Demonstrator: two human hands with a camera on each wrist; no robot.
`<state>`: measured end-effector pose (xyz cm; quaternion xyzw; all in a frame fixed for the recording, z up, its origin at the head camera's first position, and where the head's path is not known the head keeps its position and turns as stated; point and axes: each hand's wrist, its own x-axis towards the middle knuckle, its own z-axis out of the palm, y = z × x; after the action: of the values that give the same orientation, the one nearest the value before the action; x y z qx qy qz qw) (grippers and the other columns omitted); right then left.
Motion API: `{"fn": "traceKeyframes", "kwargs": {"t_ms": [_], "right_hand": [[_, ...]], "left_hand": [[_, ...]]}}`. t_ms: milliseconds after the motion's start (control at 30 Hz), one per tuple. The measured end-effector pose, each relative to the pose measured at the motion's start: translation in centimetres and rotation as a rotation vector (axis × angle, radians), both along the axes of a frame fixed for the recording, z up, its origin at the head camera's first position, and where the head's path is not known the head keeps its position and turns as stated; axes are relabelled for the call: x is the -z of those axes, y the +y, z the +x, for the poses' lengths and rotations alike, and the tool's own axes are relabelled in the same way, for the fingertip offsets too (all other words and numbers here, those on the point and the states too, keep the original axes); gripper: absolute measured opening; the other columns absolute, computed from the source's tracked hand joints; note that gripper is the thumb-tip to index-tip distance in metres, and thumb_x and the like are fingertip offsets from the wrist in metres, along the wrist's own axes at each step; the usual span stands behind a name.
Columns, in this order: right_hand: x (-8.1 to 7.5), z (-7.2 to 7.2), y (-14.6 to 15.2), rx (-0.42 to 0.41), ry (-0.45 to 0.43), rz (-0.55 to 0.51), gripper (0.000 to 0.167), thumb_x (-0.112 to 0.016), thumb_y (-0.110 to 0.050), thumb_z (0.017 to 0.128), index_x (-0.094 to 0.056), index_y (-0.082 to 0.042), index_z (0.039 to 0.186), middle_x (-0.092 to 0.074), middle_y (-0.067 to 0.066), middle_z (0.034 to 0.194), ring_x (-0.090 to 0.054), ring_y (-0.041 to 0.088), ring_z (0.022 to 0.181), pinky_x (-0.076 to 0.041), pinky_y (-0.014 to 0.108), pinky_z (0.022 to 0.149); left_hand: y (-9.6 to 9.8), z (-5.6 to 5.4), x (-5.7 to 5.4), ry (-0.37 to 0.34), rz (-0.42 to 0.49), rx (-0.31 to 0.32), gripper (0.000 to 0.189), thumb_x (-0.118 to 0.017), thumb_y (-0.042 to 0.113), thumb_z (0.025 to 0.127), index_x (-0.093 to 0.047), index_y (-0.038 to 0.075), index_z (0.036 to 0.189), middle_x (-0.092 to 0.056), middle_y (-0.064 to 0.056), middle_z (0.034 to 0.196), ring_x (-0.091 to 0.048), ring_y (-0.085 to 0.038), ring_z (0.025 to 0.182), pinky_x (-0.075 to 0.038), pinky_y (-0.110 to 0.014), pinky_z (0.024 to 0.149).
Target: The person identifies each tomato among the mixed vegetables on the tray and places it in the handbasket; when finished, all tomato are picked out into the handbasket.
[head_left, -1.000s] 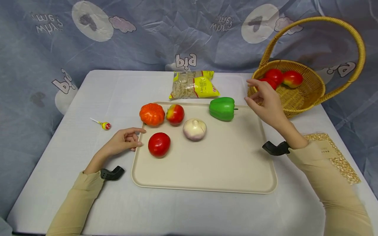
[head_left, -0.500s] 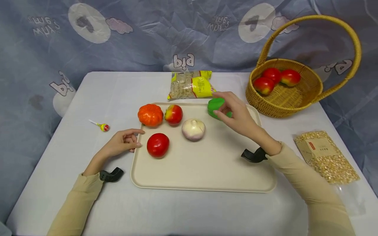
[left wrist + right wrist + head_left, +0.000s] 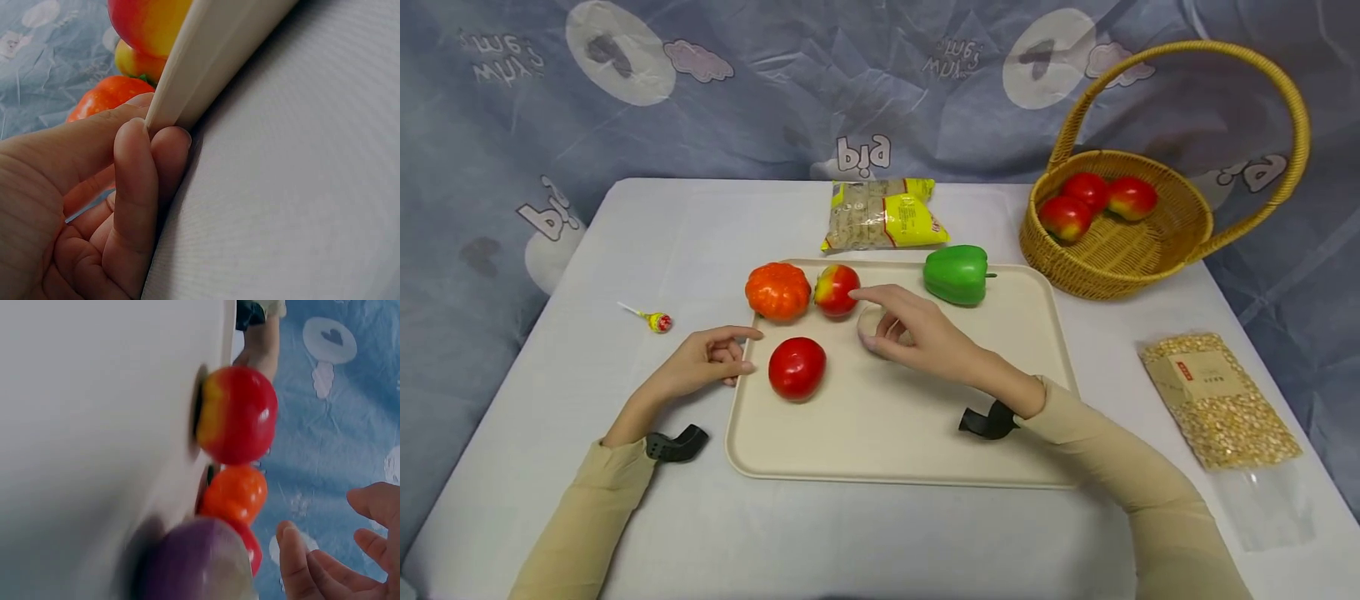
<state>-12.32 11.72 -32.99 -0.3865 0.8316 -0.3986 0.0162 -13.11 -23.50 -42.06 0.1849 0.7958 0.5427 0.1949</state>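
In the head view my left hand [image 3: 711, 358] is at the left rim of the beige tray [image 3: 910, 450]. The left wrist view shows its fingertips on both sides of the tray's rim, pinching it. My right hand [image 3: 928, 333], fingers spread and loosely bent, hovers over a white-and-purple bulb-like vegetable [image 3: 869, 320] and hides most of it. Its index fingertip overlaps a red-and-yellow fruit [image 3: 835, 287] in the head view. In the right wrist view the fingers stand apart from the vegetable [image 3: 194, 565]. Nearer the left hand are an orange pumpkin [image 3: 777, 292] and a red fruit [image 3: 797, 368].
A green bell pepper [image 3: 957, 275] lies at the tray's back right. Beyond it stands a wicker basket [image 3: 1075, 275] holding red fruits [image 3: 1066, 218]. A yellow bag [image 3: 887, 217] lies behind the tray, a corn kernel bag [image 3: 1221, 400] at right, and a lollipop [image 3: 658, 322] at left.
My right hand has moved left and nearer from the basket's rim, past the green pepper, to over the bulb-like vegetable. A third red fruit shows in the basket. My left hand keeps its place.
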Motion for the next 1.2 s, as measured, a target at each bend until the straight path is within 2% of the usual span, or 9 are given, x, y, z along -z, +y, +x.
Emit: {"fn": "traceKeyframes", "kwargs": {"t_ms": [100, 200, 267, 333, 467, 600, 733, 933, 1200], "right_hand": [[0.2, 0.4, -1.1, -0.05, -0.032, 0.039, 0.053, -0.065, -0.011, 0.087, -0.045, -0.012, 0.135, -0.056, 0.005, 0.106, -0.056, 0.008, 0.078, -0.054, 0.02, 0.068], [0.4, 1.0, -2.2, -0.085, -0.063, 0.068, 0.055, -0.064, -0.012, 0.087, -0.042, -0.016, 0.137, -0.055, 0.003, 0.114, -0.056, 0.006, 0.079, -0.054, 0.017, 0.071], [0.6, 1.5, -2.9, -0.095, -0.065, 0.086, 0.057, -0.065, -0.013, 0.087, -0.041, -0.015, 0.138, -0.051, 0.002, 0.126, -0.057, 0.006, 0.081, -0.054, 0.016, 0.073], [1.0, 1.9, -3.6, -0.095, -0.05, 0.112, 0.058, -0.065, -0.015, 0.086, -0.04, -0.015, 0.139, -0.045, 0.005, 0.136, -0.059, 0.007, 0.081, -0.054, 0.016, 0.074], [1.7, 2.4, -5.0, -0.085, 0.009, 0.183, 0.062, -0.066, -0.022, 0.087, -0.037, -0.018, 0.141, -0.039, 0.01, 0.142, -0.061, 0.011, 0.086, -0.053, 0.017, 0.076], [2.4, 2.8, -6.1, -0.079, 0.036, 0.256, 0.066, -0.064, -0.032, 0.088, -0.032, -0.024, 0.144, -0.034, 0.011, 0.146, -0.06, 0.016, 0.108, -0.053, 0.024, 0.089], [3.1, 3.0, -6.9, -0.079, 0.029, 0.292, 0.069, -0.063, -0.037, 0.088, -0.028, -0.029, 0.146, -0.03, 0.01, 0.148, -0.049, 0.022, 0.127, -0.05, 0.032, 0.098], [4.0, 3.0, -7.8, -0.083, 0.035, 0.337, 0.072, -0.064, -0.041, 0.086, -0.024, -0.033, 0.146, -0.027, 0.011, 0.149, -0.063, 0.022, 0.105, -0.054, 0.03, 0.088], [4.7, 2.6, -8.1, -0.083, 0.074, 0.346, 0.068, -0.064, -0.042, 0.086, -0.031, -0.035, 0.144, -0.031, 0.011, 0.146, -0.063, 0.019, 0.104, -0.055, 0.025, 0.084]], "left_hand": [[0.1, -0.1, -0.1, 0.007, -0.006, -0.006, 0.049, -0.069, 0.007, 0.083, -0.05, -0.002, 0.127, -0.055, 0.004, 0.072, -0.056, -0.007, 0.055, -0.052, -0.022, 0.053], [0.2, -0.1, -0.3, 0.027, -0.005, -0.015, 0.047, -0.068, 0.005, 0.083, -0.051, -0.002, 0.126, -0.055, 0.004, 0.071, -0.055, -0.007, 0.053, -0.051, -0.022, 0.052], [0.4, -0.1, -0.3, 0.037, -0.005, -0.022, 0.045, -0.068, 0.004, 0.083, -0.052, -0.002, 0.124, -0.056, 0.004, 0.069, -0.054, -0.007, 0.052, -0.05, -0.022, 0.05], [0.5, -0.1, -0.4, 0.042, -0.008, -0.03, 0.043, -0.068, 0.004, 0.083, -0.052, -0.003, 0.122, -0.056, 0.004, 0.068, -0.053, -0.008, 0.05, -0.049, -0.022, 0.049], [0.3, -0.2, -0.6, 0.021, -0.029, -0.039, 0.039, -0.068, 0.005, 0.083, -0.053, -0.003, 0.118, -0.058, 0.005, 0.065, -0.055, -0.009, 0.049, -0.051, -0.023, 0.049], [-0.1, -0.7, -0.8, -0.036, -0.033, -0.001, 0.037, -0.067, 0.007, 0.085, -0.052, -0.004, 0.118, -0.061, 0.004, 0.063, -0.059, -0.011, 0.05, -0.053, -0.026, 0.05], [-0.3, -1.1, -1.0, -0.08, -0.029, 0.024, 0.037, -0.065, 0.009, 0.086, -0.052, -0.004, 0.118, -0.063, 0.005, 0.063, -0.062, -0.012, 0.053, -0.054, -0.026, 0.051], [-0.3, -0.6, -0.8, -0.062, -0.005, 0.017, 0.038, -0.064, 0.007, 0.087, -0.051, -0.006, 0.12, -0.064, 0.006, 0.064, -0.061, -0.011, 0.052, -0.054, -0.025, 0.051], [-0.2, -0.4, -0.3, -0.063, -0.001, 0.007, 0.038, -0.064, 0.008, 0.087, -0.051, -0.005, 0.121, -0.064, 0.005, 0.066, -0.062, -0.011, 0.053, -0.054, -0.024, 0.052]]}}
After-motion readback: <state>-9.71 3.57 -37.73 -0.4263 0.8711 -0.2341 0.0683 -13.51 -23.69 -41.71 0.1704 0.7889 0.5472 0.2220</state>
